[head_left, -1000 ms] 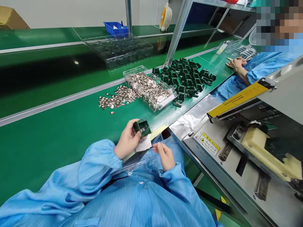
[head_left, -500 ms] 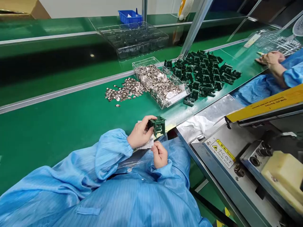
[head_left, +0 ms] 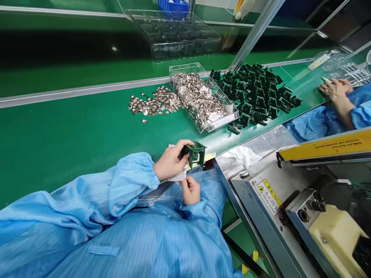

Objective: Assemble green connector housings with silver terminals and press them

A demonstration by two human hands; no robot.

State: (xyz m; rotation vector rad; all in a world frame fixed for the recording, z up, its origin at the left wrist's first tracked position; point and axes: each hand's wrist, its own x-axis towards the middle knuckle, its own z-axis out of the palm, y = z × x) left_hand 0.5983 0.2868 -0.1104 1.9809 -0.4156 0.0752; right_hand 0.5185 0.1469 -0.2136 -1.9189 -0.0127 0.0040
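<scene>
My left hand (head_left: pixel 170 161) is shut on a dark green plastic frame part (head_left: pixel 195 154), which sticks out past the fingertips. A strip of silver metal pieces (head_left: pixel 177 174) lies under that hand, its lower edge close to my right hand. My right hand (head_left: pixel 190 190) sits just below, fingers curled together against the thumb. Whether they pinch anything small is hidden. Both blue sleeves reach the wrists, and my hands are over my lap near the edge of the green belt (head_left: pixel 72 123).
Ahead on the belt are a clear box of silver pieces (head_left: pixel 203 98), a loose silver pile (head_left: pixel 153 101) and a heap of green parts (head_left: pixel 255 92). A co-worker's hand (head_left: pixel 336 89) rests far right. A grey machine with a yellow bar (head_left: pixel 324 150) stands right.
Since one second ago the green part has turned more upright, and my right hand has moved closer beneath the metal strip. My head has turned, shifting the whole scene in view.
</scene>
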